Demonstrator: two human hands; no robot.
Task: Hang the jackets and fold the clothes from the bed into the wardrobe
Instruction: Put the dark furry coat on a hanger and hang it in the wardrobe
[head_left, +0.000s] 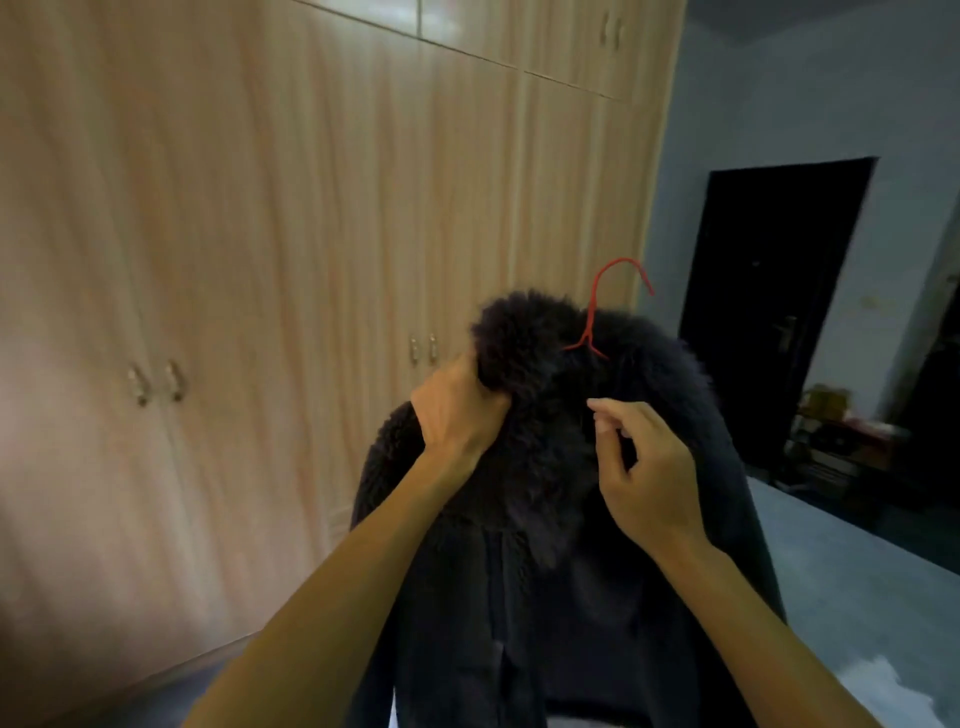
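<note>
Left of the fingers: wardrobe (260, 260), pale wood, every door that shows is shut, so nothing of its inside or contents can be seen; paired door handles (156, 383) sit well to the left of the left hand, a second pair just beside it.
Left hand: the left hand (457, 410) has its fingers (493, 402) curled tight into the fluffy collar (524, 338) of the jacket, bunching it and holding the garment up.
Between the hands: dark fleece jacket (545, 571), hanging down in front of the person, its collar and shoulders already draped over a red wire hanger (597, 312) whose hook pokes up above the collar, just above the right fingertips.
Right hand: the right hand (644, 467) has thumb and forefinger drawn close together at the neck of the jacket, below the hanger; whether they pinch fabric or are just apart from it, I cannot tell.
Right of the fingers: a dark doorway (769, 312), and below it the grey bed (857, 597) with some pale cloth at its lower edge.
Progress: the jacket looks seated on its hanger, so the hanging step seems half done.
Left to do: open a wardrobe door, hook the hanger inside, then fold whatever remains on the bed.
</note>
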